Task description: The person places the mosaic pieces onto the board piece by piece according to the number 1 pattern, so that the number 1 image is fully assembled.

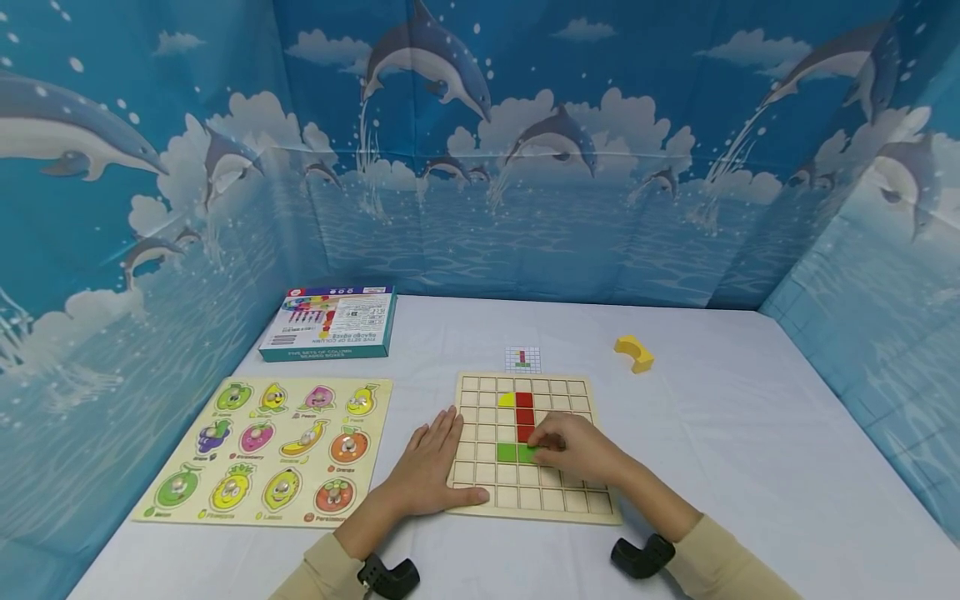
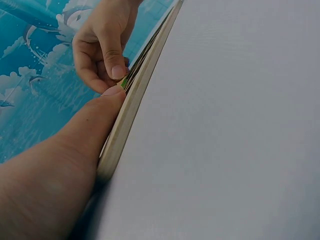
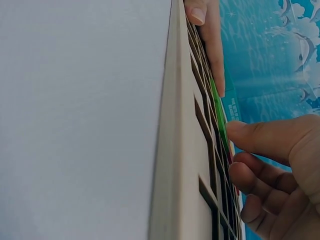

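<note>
A wooden grid board (image 1: 474,475) lies on the table. On it are a yellow tile (image 1: 507,400), a column of red tiles (image 1: 524,415) and a row of green tiles (image 1: 507,452). My left hand (image 1: 431,471) rests with spread fingers on the board's left edge, its thumb along the near left corner. Over the right end of the green row, my right hand (image 1: 573,447) bends its fingers and pinches a green tile (image 3: 220,112) with thumb and fingertips. The right wrist view shows the thumb at the tile's edge; the fingers partly hide the tile from above.
A small printed pattern card (image 1: 522,359) lies just beyond the board. To the left are a fruit picture board (image 1: 300,454) and a flat box (image 1: 330,325). A yellow arch-shaped block (image 1: 634,353) sits at the back right. Dolphin-print curtains (image 1: 525,225) surround the white table (image 1: 712,417).
</note>
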Demonstrator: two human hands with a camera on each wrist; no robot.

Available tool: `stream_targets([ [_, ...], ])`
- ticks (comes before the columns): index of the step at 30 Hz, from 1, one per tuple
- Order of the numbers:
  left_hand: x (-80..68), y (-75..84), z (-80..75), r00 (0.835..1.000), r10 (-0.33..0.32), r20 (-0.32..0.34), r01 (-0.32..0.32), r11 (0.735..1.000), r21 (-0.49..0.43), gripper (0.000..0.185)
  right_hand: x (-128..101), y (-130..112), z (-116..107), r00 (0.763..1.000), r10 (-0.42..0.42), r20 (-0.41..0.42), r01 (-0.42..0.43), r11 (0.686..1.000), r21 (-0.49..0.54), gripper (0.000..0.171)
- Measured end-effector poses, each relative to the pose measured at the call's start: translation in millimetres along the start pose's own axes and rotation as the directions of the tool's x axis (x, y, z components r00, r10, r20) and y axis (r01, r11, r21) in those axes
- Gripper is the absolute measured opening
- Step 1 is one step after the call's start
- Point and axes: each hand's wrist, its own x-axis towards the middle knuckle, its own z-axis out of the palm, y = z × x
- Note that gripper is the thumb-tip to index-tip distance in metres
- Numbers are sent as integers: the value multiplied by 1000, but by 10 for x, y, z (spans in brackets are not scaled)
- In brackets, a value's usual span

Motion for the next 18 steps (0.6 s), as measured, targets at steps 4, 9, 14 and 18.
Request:
stream_targets([
  [4,-1,5,-8,1000,-5,7,5,1000,3,115,-63,34,-44,1000,7,-6,-7,1000,9,12],
  [9,-2,0,-8,1000,7,2,-7,1000,5,115,-142,92,-92,1000,3,-5,-3,1000,2,12],
  [14,-3,10,-20,1000,11,0,-11,1000,0,115,-232,134,-148,1000,21,2,-22,1000,15,10],
  [18,-3,17,-27,1000,5,3,-5,1000,0,115,-292,171,-196,998,55,2,-55,998,25,10],
])
